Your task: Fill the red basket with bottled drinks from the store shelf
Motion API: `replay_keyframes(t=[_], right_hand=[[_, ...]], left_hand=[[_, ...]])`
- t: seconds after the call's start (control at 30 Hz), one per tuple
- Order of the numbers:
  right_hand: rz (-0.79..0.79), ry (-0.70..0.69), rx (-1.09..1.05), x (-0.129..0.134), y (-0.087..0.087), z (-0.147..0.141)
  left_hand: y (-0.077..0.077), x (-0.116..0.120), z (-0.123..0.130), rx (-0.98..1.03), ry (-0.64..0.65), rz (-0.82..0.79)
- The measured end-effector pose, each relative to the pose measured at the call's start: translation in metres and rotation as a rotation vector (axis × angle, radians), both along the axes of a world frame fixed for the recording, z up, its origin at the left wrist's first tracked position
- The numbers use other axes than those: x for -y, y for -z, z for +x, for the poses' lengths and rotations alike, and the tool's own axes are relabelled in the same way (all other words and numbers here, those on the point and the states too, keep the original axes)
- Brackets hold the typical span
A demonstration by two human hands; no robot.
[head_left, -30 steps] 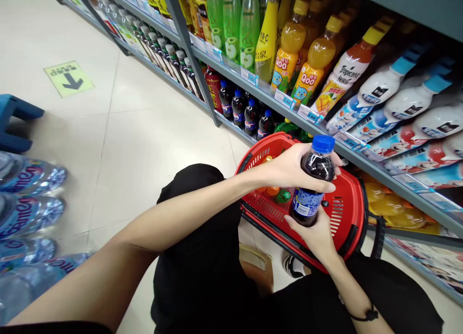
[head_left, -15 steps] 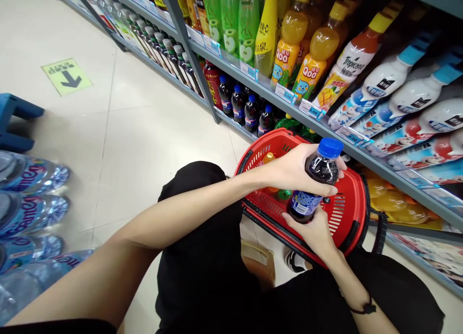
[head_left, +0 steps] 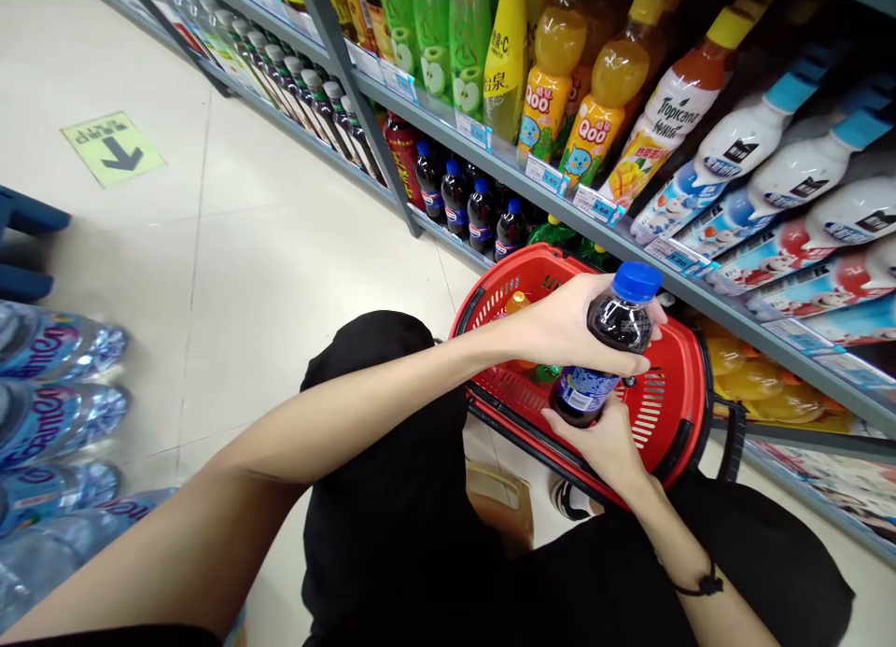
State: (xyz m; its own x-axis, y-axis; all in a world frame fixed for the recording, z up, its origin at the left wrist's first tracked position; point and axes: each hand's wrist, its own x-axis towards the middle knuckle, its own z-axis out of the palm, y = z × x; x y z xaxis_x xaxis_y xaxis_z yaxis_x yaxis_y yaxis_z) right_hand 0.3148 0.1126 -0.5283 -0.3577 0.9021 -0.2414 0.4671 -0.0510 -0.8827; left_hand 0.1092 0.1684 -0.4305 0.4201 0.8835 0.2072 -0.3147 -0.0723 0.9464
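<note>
Both my hands hold a dark cola bottle [head_left: 586, 386] with a blue cap and blue label, tilted over the red shopping basket [head_left: 668, 386]. My left hand [head_left: 570, 325] wraps around its upper part below the cap, some fingertips showing on the far side. Lower down, my right hand [head_left: 606, 442] grips near the base, its thumb on the near side and other fingers partly hidden. Inside the basket lie an orange-capped bottle [head_left: 518, 303] and something green [head_left: 547, 372], both mostly covered by my left arm and the cola bottle.
A shelf edge [head_left: 448, 124] runs just beyond the basket, lined with upright juice and soda bottles. Small cola bottles [head_left: 480, 219] stand on the lower shelf. Packed water bottles [head_left: 63, 414] and a blue stool [head_left: 28, 246] are at left. A basket handle [head_left: 734, 446] juts out right.
The view has shifted slightly, so the shelves and floor sign appear a little further left. Both hands keep their hold on the cola bottle, with hardly any movement.
</note>
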Motion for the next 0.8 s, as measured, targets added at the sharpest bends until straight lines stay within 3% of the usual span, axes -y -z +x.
replay_keyframes(t=[0.8], right_hand=[[0.055,-0.033,0.032,0.0001,-0.0083,-0.0037]], left_hand=[[0.0007,-0.0011,0.0016,-0.033,-0.041,0.002]])
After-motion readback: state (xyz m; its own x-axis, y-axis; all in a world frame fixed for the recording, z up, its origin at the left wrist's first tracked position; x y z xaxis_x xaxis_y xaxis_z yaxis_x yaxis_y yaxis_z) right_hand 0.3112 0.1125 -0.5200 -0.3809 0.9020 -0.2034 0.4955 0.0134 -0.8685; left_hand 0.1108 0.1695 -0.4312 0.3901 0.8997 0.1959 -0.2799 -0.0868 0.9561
